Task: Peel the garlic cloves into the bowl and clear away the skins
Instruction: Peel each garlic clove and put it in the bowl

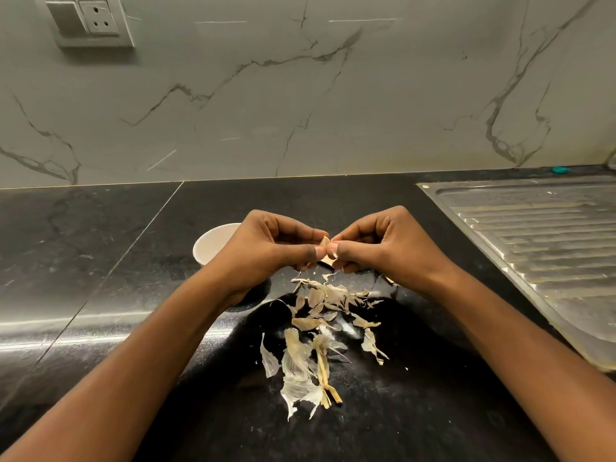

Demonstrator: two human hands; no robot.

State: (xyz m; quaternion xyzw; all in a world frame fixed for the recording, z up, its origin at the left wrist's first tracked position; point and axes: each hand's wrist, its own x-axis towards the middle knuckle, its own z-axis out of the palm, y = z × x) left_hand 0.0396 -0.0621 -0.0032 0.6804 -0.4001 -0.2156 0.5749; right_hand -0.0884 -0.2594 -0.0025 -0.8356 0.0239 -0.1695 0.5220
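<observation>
My left hand (266, 251) and right hand (383, 248) both pinch one garlic clove (325, 243) just right of the bowl (210, 245); skins (313, 328) lie scattered nearer me.

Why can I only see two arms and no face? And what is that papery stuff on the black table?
The camera is worn on the person's head and looks down, so you see what they see: their own two arms reaching forward. There is no machine here, just bare hands.

The left hand and the right hand meet in the middle. Together their fingertips pinch a small garlic clove, mostly hidden between them, to pull its skin off.

The papery stuff is the garlic skins, lying in a loose pile on the black counter, nearer the person than the hands. A white bowl stands behind the left hand, partly hidden. On the right is a metal sink drainboard.
</observation>
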